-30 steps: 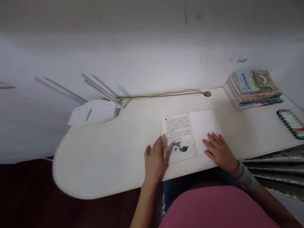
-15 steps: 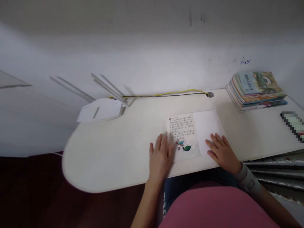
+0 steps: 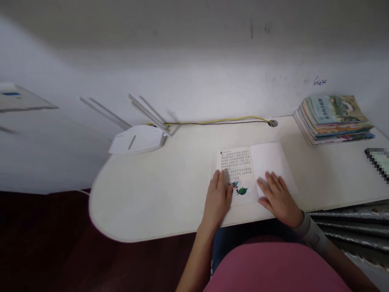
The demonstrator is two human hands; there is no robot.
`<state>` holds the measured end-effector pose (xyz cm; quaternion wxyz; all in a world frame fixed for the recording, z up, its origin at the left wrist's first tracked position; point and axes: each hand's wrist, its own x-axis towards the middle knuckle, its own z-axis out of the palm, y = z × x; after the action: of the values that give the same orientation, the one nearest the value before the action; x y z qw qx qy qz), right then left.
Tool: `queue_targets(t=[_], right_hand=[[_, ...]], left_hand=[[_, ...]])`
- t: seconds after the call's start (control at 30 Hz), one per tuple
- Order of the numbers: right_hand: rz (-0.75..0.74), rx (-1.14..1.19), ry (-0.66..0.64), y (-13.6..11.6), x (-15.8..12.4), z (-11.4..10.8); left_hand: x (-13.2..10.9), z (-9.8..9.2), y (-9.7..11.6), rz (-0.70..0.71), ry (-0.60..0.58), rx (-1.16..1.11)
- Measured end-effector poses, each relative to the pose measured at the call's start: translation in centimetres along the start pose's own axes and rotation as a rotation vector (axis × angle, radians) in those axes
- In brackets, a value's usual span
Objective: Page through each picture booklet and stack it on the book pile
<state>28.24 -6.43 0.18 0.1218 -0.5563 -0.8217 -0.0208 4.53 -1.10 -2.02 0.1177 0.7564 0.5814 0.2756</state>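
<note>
An open book [image 3: 235, 162] lies flat on the white desk [image 3: 158, 190] near its front edge. Its left page carries lines of printed characters and a picture with a green leaf; the right page is blank white. My left hand [image 3: 218, 196] rests on the lower left part of the printed page, fingers stretched out, covering part of the text and picture. On the blank page my right hand [image 3: 279, 198] lies flat with its fingers spread. A grey band is around my right wrist.
A white router [image 3: 138, 140] with raised antennas stands at the back left. Yellow and black cables run along the wall to a round hole [image 3: 273, 123]. A stack of booklets [image 3: 337, 119] sits at the back right, and a blurred-out device [image 3: 378, 162] lies at the right edge.
My left hand has moved right, further onto the printed page. My right hand has shifted slightly left on the blank page. The whole view has swung a little left.
</note>
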Motion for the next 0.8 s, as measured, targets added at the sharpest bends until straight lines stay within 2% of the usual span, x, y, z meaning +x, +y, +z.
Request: queue_targets(t=[0.23, 0.8], right_hand=[[0.018, 0.024, -0.055, -0.47, 0.3, 0.12], [0.027, 0.013, -0.028, 0.32, -0.03, 0.33]], left_hand=[[0.06, -0.07, 0.46, -0.012, 0.018, 0.023], [0.06, -0.64, 0.72, -0.022, -0.039, 0.013]])
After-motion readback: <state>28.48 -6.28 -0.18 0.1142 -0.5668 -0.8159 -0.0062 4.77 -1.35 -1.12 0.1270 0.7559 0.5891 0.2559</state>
